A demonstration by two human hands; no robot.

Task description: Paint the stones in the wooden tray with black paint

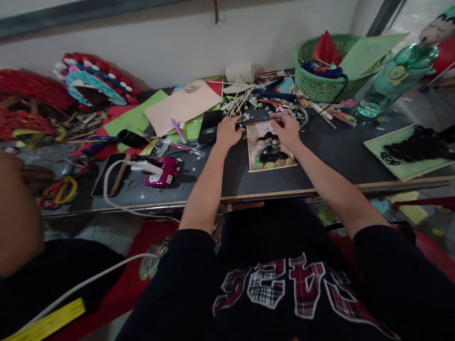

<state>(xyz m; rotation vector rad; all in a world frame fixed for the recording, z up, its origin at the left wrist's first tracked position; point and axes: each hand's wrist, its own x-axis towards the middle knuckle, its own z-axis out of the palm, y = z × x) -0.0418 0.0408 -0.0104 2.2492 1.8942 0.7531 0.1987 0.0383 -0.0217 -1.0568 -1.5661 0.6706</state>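
Observation:
A small framed picture (pixel 249 154) with light wooden stick edges lies flat on the dark table. Black, green and yellowish pebbles (pixel 272 150) cover its middle and lower part; the upper part shows a pale backing with faint coloured marks. My left hand (pixel 229 131) rests by the upper left corner, its thumb and forefinger apart, with nothing visible in it. Over the upper right edge, my right hand (pixel 287 130) has its fingers bent and drawn together; anything between the fingertips is too small to make out.
Thin sticks (pixel 243 100), paper sheets (pixel 183 106) and scraps litter the back. At left are a purple power adapter (pixel 165 173), a phone (pixel 111 175) and scissors (pixel 59 192). A green basket (pixel 320 87), a bottle figure (pixel 384 90) and another framed piece (pixel 377 147) stand right. Another person's arm (pixel 17 213) shows.

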